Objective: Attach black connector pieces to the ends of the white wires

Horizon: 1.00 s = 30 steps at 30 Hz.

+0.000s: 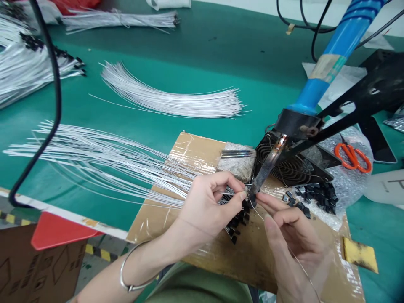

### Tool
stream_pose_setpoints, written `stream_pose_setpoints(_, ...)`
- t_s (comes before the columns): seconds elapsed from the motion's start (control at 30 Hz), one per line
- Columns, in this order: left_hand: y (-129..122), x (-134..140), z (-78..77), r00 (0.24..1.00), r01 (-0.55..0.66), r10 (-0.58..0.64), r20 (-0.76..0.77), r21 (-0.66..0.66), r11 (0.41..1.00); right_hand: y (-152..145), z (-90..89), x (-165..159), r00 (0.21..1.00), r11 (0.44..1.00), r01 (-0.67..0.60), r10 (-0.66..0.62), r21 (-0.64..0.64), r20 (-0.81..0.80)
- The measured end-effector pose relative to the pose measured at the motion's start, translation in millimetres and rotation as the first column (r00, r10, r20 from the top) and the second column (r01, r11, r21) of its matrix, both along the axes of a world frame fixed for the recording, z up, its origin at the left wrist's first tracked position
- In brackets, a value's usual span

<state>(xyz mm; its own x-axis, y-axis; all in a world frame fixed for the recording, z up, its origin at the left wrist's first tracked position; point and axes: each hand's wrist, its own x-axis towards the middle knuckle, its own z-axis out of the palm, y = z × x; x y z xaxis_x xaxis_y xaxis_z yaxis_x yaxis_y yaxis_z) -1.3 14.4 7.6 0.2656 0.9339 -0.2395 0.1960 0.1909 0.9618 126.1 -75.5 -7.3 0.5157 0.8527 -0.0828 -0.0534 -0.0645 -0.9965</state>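
Observation:
My left hand (pixel 205 206) is closed in a pinch on the end of a thin white wire, right beside the tip of a mounted soldering iron (pixel 268 168). Its fingertips hide most of the small end piece. A thin strand of solder wire (pixel 258 213) runs from the iron's tip through my right hand (pixel 293 240), whose thumb and fingers are closed on it. Beneath and left of my left hand spreads a bundle of white wires (pixel 126 162). Several black connectors (pixel 235 229) lie under that hand on the cardboard (pixel 176 155).
A black fan (pixel 280 168) sits behind the iron's tip, next to a whitish block (pixel 235 166) bearing metal rods. Loose black housings (pixel 318 195) and orange scissors (pixel 352 158) lie right, above a yellow sponge (pixel 360 254). Another wire bundle (pixel 176 99) lies behind; a black cable (pixel 53 84) hangs left.

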Motion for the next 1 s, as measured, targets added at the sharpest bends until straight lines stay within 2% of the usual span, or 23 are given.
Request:
stream_pose_setpoints(0.33,-1.9,-1.2,-1.0,1.0,-0.009,0.009,-0.028,-0.008,1.0,-0.6,-0.3,-1.1,0.999,1.0,0.006,-0.007,-0.026,-0.041)
stream_pose_setpoints(1.0,-3.3,-1.5,-0.4,0.998,0.009,-0.01,-0.059,-0.015,1.0,-1.6,-1.7,-1.1,1.0,1.0,0.001,-0.001,-0.015,-0.016)
